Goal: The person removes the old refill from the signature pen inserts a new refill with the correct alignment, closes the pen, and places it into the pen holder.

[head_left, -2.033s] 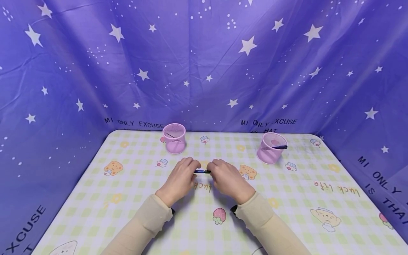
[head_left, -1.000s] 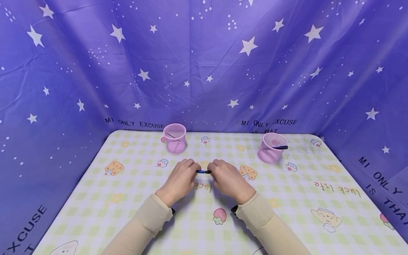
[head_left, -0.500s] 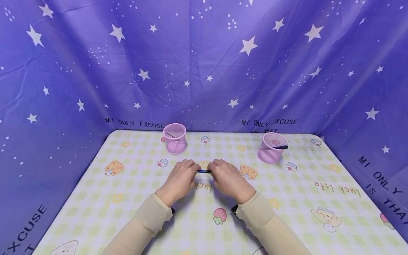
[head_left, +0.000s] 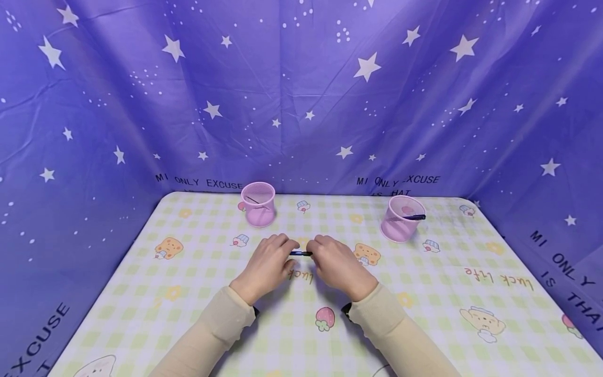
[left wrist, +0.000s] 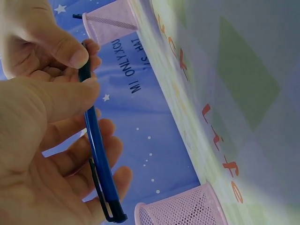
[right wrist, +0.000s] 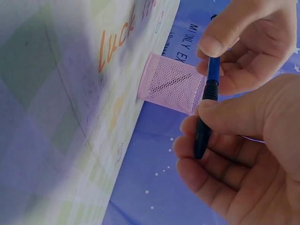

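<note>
A blue pen with a black grip and black clip (left wrist: 101,150) is held level between both hands over the middle of the table. The left hand (head_left: 268,263) pinches its blue barrel, thumb in front and fingers behind, with the clip end lying along the fingers in the left wrist view. The right hand (head_left: 340,266) pinches the black grip (right wrist: 208,93) between thumb and fingers. In the right wrist view the pointed black tip (right wrist: 200,145) sticks out past the right thumb. Only a short stretch of the pen (head_left: 300,253) shows between the hands in the head view.
A pink mesh pen cup (head_left: 260,214) with a thin dark stick inside stands at the back left. Another pink mesh cup (head_left: 397,230), holding a dark pen (head_left: 414,217), stands at the back right. The checked tablecloth (head_left: 127,309) meets a purple star curtain (head_left: 301,78) behind.
The left thumb has come away from the left fingers a little, so it shows below the pen in the head view. The right hand and both cups have stayed in place.
</note>
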`<state>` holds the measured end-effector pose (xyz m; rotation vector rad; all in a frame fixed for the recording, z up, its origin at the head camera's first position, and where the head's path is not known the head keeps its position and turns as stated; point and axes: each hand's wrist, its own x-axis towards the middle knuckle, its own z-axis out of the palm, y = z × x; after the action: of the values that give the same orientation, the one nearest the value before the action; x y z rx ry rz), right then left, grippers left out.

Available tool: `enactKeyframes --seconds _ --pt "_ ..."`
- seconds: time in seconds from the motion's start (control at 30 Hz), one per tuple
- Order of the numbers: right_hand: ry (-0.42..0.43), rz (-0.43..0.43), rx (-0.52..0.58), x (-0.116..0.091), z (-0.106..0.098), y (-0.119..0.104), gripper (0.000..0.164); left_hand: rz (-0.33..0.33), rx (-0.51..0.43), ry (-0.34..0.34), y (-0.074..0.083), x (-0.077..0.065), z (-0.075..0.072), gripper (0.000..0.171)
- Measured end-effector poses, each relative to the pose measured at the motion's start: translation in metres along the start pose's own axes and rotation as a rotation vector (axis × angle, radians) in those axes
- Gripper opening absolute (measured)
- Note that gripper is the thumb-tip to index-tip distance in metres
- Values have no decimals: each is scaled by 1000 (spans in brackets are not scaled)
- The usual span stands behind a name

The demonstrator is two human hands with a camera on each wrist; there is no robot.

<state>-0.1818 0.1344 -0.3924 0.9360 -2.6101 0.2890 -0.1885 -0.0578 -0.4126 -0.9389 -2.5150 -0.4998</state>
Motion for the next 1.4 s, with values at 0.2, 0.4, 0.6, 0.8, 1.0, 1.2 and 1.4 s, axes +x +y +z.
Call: enactKeyframes --seconds 0.2,0.4,0.6,0.8,1.0,1.2,1.4 --pt "0 -1 0 0 -1 0 14 8 -44 35 0 1 -1 30" --pt "1 2 3 0 -1 -1 14 10 -50 59 0 1 -1 31" --pt "1 0 8 0 0 -1 13 4 -44 66 1 1 -1 29" --pt "-1 -4 5 0 0 -2 14 7 -36 61 1 1 -1 23" --pt "-2 4 4 0 -1 -1 13 7 -20 52 2 1 -2 19" --pt "-3 2 3 0 -1 -1 12 -1 -2 41 2 1 -2 14" --pt "-10 6 3 0 -1 -1 13 -10 18 24 2 1 -1 11"
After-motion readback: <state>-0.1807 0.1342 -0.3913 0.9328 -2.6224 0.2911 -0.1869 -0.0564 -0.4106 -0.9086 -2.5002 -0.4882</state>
